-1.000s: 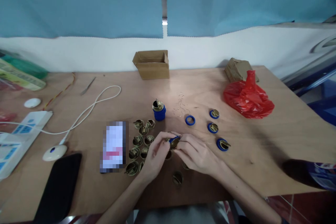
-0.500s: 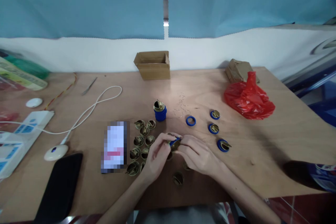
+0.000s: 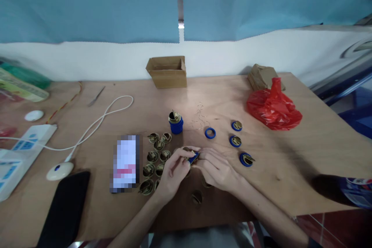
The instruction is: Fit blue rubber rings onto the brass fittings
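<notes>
My left hand pinches a round brass-coloured part with a blue ring on it, low over the table. Fingers of my right hand press together at the same piece from the right; they cover much of it. Several brass-coloured round parts lie in rows to the left of my hands, and another brass part sits below them. Beyond my hands stands a stack of blue rings topped by a brass part. A loose blue ring and several brass parts with blue rings lie to the right.
Thin wire pieces lie behind the loose ring. At the back are an open cardboard box and a red plastic bag. A lit phone, black phone, white cable and power strip occupy the left; a bottle lies right.
The blue-ringed part has tilted slightly between my fingers. Both hands stay at nearly the same place, and the whole view has shifted a little.
</notes>
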Tool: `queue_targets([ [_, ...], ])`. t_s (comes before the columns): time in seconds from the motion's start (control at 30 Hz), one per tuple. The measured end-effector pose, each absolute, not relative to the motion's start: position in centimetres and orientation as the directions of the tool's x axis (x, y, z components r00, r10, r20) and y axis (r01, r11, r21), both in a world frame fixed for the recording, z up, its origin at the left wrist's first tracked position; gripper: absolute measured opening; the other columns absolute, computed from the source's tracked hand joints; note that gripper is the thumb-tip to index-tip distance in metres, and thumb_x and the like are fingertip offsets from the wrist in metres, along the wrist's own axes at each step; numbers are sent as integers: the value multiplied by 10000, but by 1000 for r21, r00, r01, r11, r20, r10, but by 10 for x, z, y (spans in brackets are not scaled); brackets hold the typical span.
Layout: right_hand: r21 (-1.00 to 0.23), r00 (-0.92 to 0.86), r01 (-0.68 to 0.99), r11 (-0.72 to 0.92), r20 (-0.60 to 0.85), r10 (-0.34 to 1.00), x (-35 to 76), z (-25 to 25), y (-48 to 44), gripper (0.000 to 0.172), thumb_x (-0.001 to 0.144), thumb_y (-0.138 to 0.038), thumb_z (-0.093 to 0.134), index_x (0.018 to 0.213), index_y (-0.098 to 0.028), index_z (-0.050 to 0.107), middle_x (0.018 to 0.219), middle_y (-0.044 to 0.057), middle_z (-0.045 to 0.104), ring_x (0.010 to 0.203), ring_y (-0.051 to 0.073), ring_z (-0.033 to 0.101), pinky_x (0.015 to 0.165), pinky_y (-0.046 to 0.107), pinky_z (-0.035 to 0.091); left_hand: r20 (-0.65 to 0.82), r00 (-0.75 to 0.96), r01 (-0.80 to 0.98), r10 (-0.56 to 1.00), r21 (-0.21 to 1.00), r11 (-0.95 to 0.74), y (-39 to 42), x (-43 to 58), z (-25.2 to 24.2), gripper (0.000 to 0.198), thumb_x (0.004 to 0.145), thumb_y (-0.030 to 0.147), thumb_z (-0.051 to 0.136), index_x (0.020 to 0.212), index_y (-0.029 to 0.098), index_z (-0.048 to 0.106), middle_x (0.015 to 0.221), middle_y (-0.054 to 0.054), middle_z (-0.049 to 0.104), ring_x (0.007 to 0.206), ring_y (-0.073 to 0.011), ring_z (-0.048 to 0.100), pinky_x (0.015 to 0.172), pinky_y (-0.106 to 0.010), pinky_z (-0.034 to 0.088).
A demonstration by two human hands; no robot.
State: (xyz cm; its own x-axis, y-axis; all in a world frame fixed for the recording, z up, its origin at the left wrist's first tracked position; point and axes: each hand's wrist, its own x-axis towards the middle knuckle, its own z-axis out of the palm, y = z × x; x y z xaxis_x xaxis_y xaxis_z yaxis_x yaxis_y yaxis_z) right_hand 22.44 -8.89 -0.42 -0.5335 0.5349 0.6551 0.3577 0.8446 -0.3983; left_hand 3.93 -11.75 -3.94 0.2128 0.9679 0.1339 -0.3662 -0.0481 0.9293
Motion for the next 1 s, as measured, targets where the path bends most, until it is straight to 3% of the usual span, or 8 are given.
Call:
queue_targets([
  [0.1, -435, -527, 334, 836, 650, 548, 224, -6, -90, 206, 967, -46, 503, 1034, -166, 657, 922, 94, 731, 931, 218, 708, 854, 362, 619, 130, 208, -373, 969, 927, -45, -117, 39, -39, 177, 998, 300, 597, 1141, 234, 678, 1348, -110, 645, 1286, -269, 585, 1133, -440, 426],
  [0.23, -642, -410, 325, 695, 567, 715, 224, -11, -93, 166, 970, -183, 625, 1133, -203, 597, 943, 55, 718, 865, 189, 705, 786, 315, 611, 107, 182, -341, 977, 939, -39, -118, 39, -37, 212, 997, 316, 599, 1185, 234, 652, 1365, -117, 639, 1305, -272, 579, 1122, -429, 445],
  [0.33, -756, -294, 304, 579, 504, 812, 226, -12, -93, 164, 940, -232, 685, 1062, -220, 577, 883, 13, 681, 772, 159, 678, 719, 277, 585, 75, 168, -335, 983, 942, -14, -118, 40, -34, 202, 987, 289, 617, 1183, 244, 629, 1379, -109, 635, 1304, -254, 589, 1114, -403, 459],
  [0.43, -761, -290, 296, 576, 504, 814, 225, -8, -94, 86, 945, -173, 653, 965, -222, 584, 835, 0, 645, 753, 152, 651, 700, 270, 554, 54, 154, -343, 987, 939, 2, -117, 42, -31, 178, 965, 248, 652, 1139, 251, 615, 1389, -94, 631, 1302, -234, 598, 1117, -387, 464],
  [0.63, -690, -399, 345, 636, 506, 765, 217, 2, -104, 154, 953, -137, 588, 1095, -188, 617, 969, 79, 677, 861, 199, 658, 757, 332, 557, 65, 65, -259, 996, 965, -46, -115, 46, -22, 177, 916, 217, 700, 1074, 241, 623, 1323, -80, 671, 1225, -207, 656, 1045, -336, 533],
  [0.83, -877, -335, 318, 361, 253, 908, 221, 7, -97, 146, 987, -224, 565, 892, -201, 674, 748, -4, 655, 659, 135, 613, 612, 252, 501, 156, -124, 46, 980, 987, -152, -120, 54, -24, 376, 838, 203, 768, 1184, 245, 627, 1224, -74, 715, 1137, -223, 703, 961, -352, 592],
  [0.9, -875, -261, 346, 339, 257, 930, 224, 7, -94, 167, 982, -236, 579, 842, -202, 663, 711, -17, 639, 635, 129, 601, 599, 244, 491, 222, -151, 199, 963, 961, -190, -122, 56, -28, 426, 835, 199, 769, 1228, 253, 613, 1223, -69, 711, 1127, -224, 701, 962, -366, 587],
  [1.0, -807, -191, 408, 427, 382, 904, 228, 9, -94, 67, 970, -246, 609, 958, -201, 657, 729, -23, 613, 638, 130, 590, 618, 250, 502, 327, -121, 378, 937, 888, -262, -123, 56, -34, 475, 847, 178, 744, 1284, 261, 578, 1233, -69, 700, 1110, -228, 694, 961, -391, 579],
])
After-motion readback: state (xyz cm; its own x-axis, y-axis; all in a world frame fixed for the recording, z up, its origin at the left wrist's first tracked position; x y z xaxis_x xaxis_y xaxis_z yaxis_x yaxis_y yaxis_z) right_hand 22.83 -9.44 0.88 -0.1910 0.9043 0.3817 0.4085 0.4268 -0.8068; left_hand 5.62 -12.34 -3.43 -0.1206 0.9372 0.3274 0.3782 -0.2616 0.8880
